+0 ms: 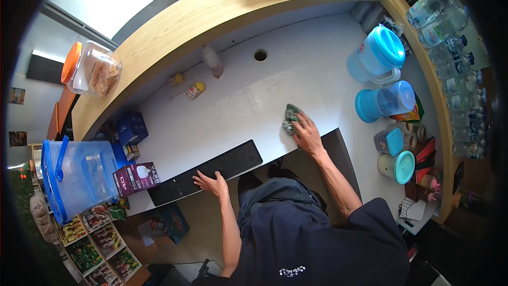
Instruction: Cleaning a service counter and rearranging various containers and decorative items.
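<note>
My right hand (307, 133) grips a bunched, checkered cloth (291, 117) against the white countertop (238, 105), near its front edge. The cloth sticks out past my fingertips. Further left, my left hand (214, 184) rests with fingers spread on a long black perforated panel (234, 161), which lies along the counter's front edge. Small pale specks dot the panel near that hand. Its left end reaches a purple light-bulb box (137, 178).
A blue-lidded pitcher (375, 53), a second blue pitcher (383, 101) and lidded tubs (395, 167) stand on the right. Small bottles (213, 61) sit near a round hole (260, 55) at the back. A clear blue-rimmed bin (83, 174) and a raised wooden ledge (190, 12) border the left and rear.
</note>
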`<action>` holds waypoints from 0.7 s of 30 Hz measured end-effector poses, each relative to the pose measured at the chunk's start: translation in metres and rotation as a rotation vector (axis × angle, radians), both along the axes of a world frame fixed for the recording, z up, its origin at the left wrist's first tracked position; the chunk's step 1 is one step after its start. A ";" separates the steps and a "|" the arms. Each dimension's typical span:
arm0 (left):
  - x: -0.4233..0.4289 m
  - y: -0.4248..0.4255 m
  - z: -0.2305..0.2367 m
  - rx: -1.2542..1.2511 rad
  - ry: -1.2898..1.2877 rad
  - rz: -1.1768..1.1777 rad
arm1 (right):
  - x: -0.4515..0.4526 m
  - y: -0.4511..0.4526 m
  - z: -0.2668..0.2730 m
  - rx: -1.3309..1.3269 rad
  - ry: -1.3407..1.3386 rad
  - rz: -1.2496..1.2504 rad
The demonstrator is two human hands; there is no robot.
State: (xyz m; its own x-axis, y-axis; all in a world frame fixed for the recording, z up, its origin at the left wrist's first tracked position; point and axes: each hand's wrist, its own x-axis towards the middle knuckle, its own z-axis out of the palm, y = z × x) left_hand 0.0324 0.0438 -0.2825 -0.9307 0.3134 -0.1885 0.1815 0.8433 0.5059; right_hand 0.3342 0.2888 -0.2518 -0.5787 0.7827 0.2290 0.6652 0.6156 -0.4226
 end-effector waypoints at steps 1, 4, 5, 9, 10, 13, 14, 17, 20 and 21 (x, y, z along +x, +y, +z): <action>-0.001 -0.002 0.000 0.000 0.000 -0.004 | 0.011 0.007 -0.003 0.014 -0.004 -0.007; 0.000 -0.012 0.004 -0.060 -0.019 -0.097 | 0.030 0.038 -0.007 0.082 0.066 -0.289; 0.002 -0.013 0.004 -0.064 -0.019 -0.087 | 0.032 0.052 -0.003 0.093 0.087 -0.377; 0.002 -0.018 0.001 -0.065 0.059 -0.192 | 0.036 0.133 -0.036 0.178 -0.023 -0.682; 0.003 -0.018 0.000 -0.056 0.071 -0.223 | 0.030 0.154 -0.040 0.173 -0.015 -0.661; 0.006 -0.014 -0.001 -0.086 0.076 -0.256 | -0.002 0.192 -0.043 0.110 -0.061 -0.645; 0.006 -0.016 -0.001 -0.092 0.084 -0.257 | -0.020 0.197 -0.044 0.122 -0.045 -0.554; 0.006 -0.019 -0.002 -0.101 0.094 -0.248 | -0.069 0.188 -0.041 0.152 -0.007 -0.378; 0.006 -0.016 -0.001 -0.093 0.092 -0.244 | -0.109 0.154 -0.034 0.179 -0.011 -0.187; 0.007 -0.015 0.000 -0.091 0.090 -0.248 | -0.119 0.141 -0.030 0.179 -0.005 -0.140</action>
